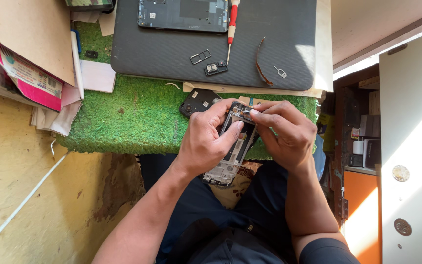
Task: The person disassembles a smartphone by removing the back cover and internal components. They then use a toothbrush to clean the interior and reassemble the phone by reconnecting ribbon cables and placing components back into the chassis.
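Silvery metal and dark glass: an opened phone frame (234, 146), long and rectangular, held tilted over the lap just in front of the counter's near edge. Clasped from the left by the left hand (206, 142), fingers curled round the frame's side and thumb laid flat across its inner face. Pinched at the top end by the right hand (286, 132), thumb and forefinger pressed together on a small part at the upper corner, remaining fingers folded behind.

Just beyond, partly hidden by the left fingers, a rounded black plastic back cover (199, 101) lying on shaggy green artificial turf (133, 117) that covers the counter (326, 63). Farther back on the turf, a smooth matte dark-grey mat (172, 54) with rounded corners. On that mat: a flat dark phone body (184, 14) with exposed insides, a slim screwdriver (232, 24) with red-and-white handle, a thin metal card tray (200, 56), a small black square component (216, 68), a curved brown ribbon strip (261, 61) and a tiny ejector pin (280, 72).

Far left, stacked papers and brown cardboard (30, 39).
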